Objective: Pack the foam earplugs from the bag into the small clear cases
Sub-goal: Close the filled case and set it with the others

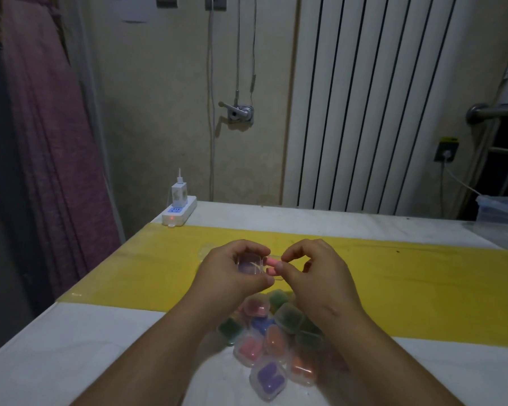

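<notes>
My left hand [232,273] grips a small clear case [249,263] above the yellow mat [159,268], its open lid [276,273] hanging toward the right. My right hand [311,276] pinches a pink foam earplug [272,262] between thumb and forefinger, right at the case's edge. A second pink earplug end shows just below it, by the lid. Beneath my wrists lies a heap of filled clear cases [273,347] holding pink, orange, green, blue and purple earplugs. The bag is hidden from view.
The table has a white top [71,347] crossed by the yellow mat. A white power strip [179,213] with a plugged-in charger sits at the far left corner. A clear plastic container [502,209] stands at the far right edge. A radiator and wall lie behind.
</notes>
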`<control>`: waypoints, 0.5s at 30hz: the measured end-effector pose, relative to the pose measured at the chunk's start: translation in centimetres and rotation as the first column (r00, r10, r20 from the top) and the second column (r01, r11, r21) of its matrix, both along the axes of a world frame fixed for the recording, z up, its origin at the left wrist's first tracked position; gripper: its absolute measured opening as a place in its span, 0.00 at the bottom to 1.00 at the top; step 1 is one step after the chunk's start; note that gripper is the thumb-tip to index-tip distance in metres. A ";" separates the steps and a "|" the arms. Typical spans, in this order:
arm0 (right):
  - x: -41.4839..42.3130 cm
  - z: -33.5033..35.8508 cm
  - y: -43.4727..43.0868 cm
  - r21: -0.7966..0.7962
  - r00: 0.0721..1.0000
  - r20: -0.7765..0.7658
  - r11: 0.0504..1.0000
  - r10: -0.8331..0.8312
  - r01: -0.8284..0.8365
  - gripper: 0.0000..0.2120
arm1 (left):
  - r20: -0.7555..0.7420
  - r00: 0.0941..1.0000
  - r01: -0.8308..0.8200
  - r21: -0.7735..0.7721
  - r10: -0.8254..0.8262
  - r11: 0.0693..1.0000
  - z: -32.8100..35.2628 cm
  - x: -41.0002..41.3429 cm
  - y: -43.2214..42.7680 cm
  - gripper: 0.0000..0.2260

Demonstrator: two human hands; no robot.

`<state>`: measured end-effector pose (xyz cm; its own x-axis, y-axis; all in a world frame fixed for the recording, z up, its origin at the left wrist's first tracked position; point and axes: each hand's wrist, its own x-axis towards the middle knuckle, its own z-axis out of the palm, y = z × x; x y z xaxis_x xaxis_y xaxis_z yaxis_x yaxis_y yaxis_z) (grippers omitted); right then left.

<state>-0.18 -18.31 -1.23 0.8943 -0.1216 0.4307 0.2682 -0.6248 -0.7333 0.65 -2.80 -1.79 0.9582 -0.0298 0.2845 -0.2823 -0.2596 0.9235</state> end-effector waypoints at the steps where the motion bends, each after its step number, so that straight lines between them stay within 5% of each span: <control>1: 0.0 -0.1 -0.1 0.050 1.000 -0.017 0.999 0.001 0.000 0.12 | 0.003 1.000 0.006 -0.006 -0.006 1.000 0.0 0.0 0.0 0.17; 15: -0.6 1.0 0.0 0.303 0.976 -0.170 0.950 0.133 -0.077 0.13 | -0.027 0.999 0.022 -0.031 -0.023 0.999 0.2 0.0 0.0 0.18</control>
